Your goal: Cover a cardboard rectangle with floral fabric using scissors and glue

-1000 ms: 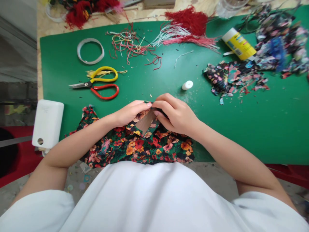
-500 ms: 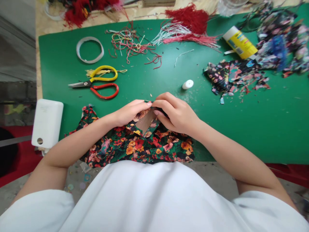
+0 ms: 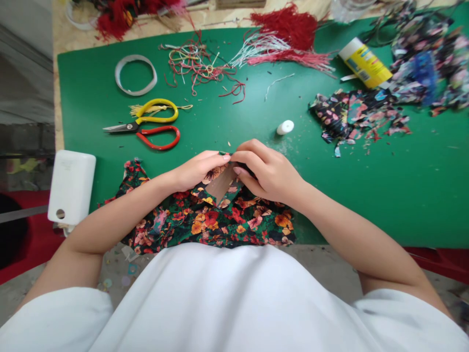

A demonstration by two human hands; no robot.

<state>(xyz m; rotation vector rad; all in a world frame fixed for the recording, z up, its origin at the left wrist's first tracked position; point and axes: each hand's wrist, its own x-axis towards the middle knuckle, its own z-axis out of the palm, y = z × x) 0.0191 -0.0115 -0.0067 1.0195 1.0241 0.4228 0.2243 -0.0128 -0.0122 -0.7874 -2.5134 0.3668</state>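
Between my two hands is a small piece covered in floral fabric (image 3: pixel 209 191), with a bare brown cardboard-like strip (image 3: pixel 221 185) showing at its middle. My left hand (image 3: pixel 201 169) grips its left side, thumb along the upper edge. My right hand (image 3: pixel 269 171) pinches the top right edge, its fingertips meeting the left thumb. Part of the piece is hidden behind the right fingers. Beneath both hands a larger crumpled floral cloth (image 3: pixel 210 222), black and green with red and orange flowers, lies along the table's front edge.
Yellow-and-red-handled scissors (image 3: pixel 157 124) lie left, below a white tape ring (image 3: pixel 136 75). A white cap (image 3: pixel 285 127) stands beyond my right hand. Tangled cords (image 3: pixel 200 63), red tassels (image 3: pixel 289 34), a yellow glue stick (image 3: pixel 365 63) and fabric scraps (image 3: pixel 351 115) lie farther back. A white power bank (image 3: pixel 72 186) sits left.
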